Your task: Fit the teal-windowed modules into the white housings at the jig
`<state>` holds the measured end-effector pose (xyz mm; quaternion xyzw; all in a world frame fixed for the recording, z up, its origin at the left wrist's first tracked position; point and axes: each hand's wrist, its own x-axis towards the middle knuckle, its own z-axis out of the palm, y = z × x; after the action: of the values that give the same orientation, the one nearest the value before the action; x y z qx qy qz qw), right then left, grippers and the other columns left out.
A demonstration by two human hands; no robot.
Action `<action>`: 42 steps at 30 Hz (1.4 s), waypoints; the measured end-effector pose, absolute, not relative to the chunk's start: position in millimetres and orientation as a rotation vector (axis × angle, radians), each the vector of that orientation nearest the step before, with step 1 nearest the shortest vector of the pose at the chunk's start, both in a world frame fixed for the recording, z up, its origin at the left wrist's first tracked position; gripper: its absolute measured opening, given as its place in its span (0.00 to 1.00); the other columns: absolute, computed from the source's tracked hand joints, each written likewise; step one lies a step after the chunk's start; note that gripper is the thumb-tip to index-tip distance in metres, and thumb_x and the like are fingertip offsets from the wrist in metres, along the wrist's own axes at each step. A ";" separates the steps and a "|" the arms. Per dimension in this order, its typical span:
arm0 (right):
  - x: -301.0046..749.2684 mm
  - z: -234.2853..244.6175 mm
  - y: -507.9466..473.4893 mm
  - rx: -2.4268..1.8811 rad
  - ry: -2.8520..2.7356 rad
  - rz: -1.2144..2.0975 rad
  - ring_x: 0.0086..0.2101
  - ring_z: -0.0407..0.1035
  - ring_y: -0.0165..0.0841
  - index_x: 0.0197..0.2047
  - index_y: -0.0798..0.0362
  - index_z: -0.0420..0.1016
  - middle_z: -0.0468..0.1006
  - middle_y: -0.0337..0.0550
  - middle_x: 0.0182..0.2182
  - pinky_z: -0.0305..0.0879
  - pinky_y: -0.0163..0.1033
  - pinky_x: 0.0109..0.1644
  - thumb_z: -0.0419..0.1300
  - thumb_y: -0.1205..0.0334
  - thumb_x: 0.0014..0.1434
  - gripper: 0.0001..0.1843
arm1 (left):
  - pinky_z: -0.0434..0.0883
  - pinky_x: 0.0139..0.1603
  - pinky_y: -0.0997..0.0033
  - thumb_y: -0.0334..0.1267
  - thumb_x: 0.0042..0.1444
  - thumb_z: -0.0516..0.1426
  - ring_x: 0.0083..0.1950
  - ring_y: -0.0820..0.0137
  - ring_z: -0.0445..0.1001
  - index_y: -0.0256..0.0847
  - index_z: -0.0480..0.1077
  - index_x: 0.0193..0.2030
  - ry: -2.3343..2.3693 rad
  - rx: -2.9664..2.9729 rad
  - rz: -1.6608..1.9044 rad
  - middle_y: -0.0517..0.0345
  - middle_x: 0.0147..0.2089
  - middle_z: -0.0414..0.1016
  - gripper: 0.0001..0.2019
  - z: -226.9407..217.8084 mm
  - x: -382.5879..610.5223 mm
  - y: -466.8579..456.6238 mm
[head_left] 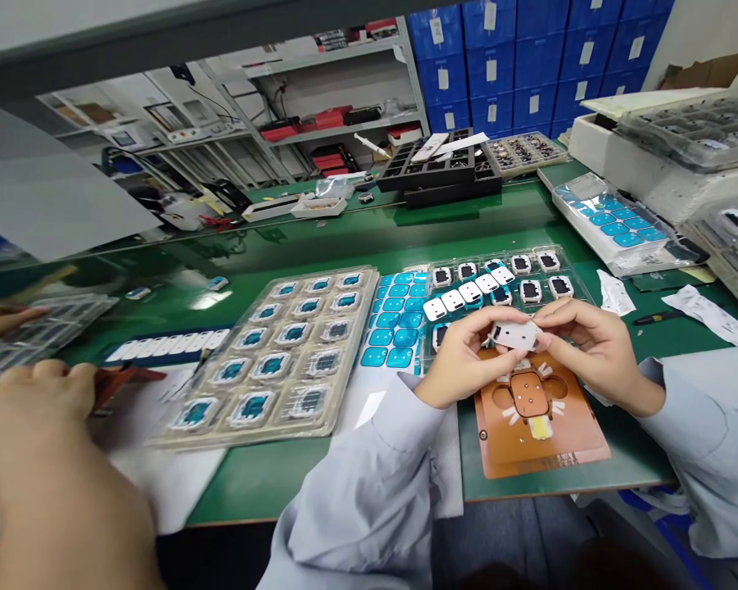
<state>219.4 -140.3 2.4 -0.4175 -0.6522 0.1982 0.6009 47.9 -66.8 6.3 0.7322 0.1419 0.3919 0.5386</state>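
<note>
- Above the orange-brown plate (497,451), the small white part (516,334) is sitting between two hands, raised clear of the surface.
- Left hand (467,348) is gripping its left end, thumb below; right hand (590,348) is pinching the opposite end between thumb and fingertips. Exact finger contact at the far edge is staying hidden.
- The plate is lying just below, its rounded middle recess holding no white part; a yellow patch (539,427) is showing at the near side.
- Behind the hands, a clear tray (581,279) is carrying dark-centred white frames (530,291); a strip of white pieces (470,292) is lying across it.
- Progress, judging by the layout: partway. One part is being handled, not set down; many white pieces are waiting on the strip.
- Left of these, the blue sheet (389,319) is showing most of its rounded pieces in place.
- Farther left, the large tray (344,389) is showing teal centres in most cells; the nearest three in its right column are showing none.
- At far left, a co-worker's hand (43,389) is resting near a brown object (123,383); its grip I cannot tell.
</note>
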 end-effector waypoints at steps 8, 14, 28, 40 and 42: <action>217.9 1.1 -138.8 -1.005 -1.457 0.512 0.30 0.71 0.31 0.32 0.50 0.72 0.75 0.40 0.30 0.66 0.36 0.28 0.62 0.67 0.58 0.04 | 0.75 0.49 0.66 0.33 0.52 0.64 0.48 0.66 0.79 0.39 0.75 0.46 0.404 1.941 0.968 0.50 0.48 0.80 0.13 8.0 46.9 -69.5; 215.4 2.7 -139.2 -1.034 -1.423 0.548 0.30 0.68 0.32 0.29 0.50 0.69 0.72 0.39 0.27 0.63 0.35 0.28 0.64 0.64 0.57 0.08 | 0.77 0.44 0.72 0.35 0.52 0.66 0.45 0.68 0.81 0.38 0.75 0.50 0.364 2.162 1.056 0.50 0.48 0.81 0.17 7.5 46.9 -73.2; 219.1 6.1 -142.7 -1.043 -1.505 0.515 0.28 0.63 0.29 0.38 0.49 0.71 0.67 0.39 0.32 0.62 0.36 0.28 0.61 0.63 0.60 0.03 | 0.71 0.29 0.79 0.41 0.48 0.68 0.31 0.75 0.75 0.39 0.71 0.42 0.228 2.146 1.146 0.56 0.38 0.79 0.17 6.5 46.7 -76.9; 224.7 15.9 -146.9 -0.854 -1.925 -0.330 0.35 0.66 0.35 0.39 0.47 0.75 0.66 0.45 0.40 0.69 0.44 0.35 0.55 0.74 0.54 0.14 | 0.73 0.37 0.76 0.40 0.51 0.66 0.38 0.71 0.78 0.37 0.69 0.47 0.242 1.975 0.839 0.51 0.42 0.78 0.19 12.3 42.6 -77.9; 225.5 16.3 -147.1 -0.861 -1.936 -0.320 0.36 0.67 0.36 0.39 0.46 0.75 0.66 0.45 0.40 0.70 0.45 0.36 0.56 0.71 0.55 0.13 | 0.73 0.38 0.75 0.41 0.52 0.65 0.38 0.70 0.78 0.37 0.69 0.48 0.234 1.968 0.781 0.50 0.42 0.78 0.19 13.1 41.5 -77.3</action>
<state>225.5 -147.1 16.3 -0.3527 -0.7932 -0.1311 0.4788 41.5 -77.3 13.1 0.8082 0.0962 0.3208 0.4843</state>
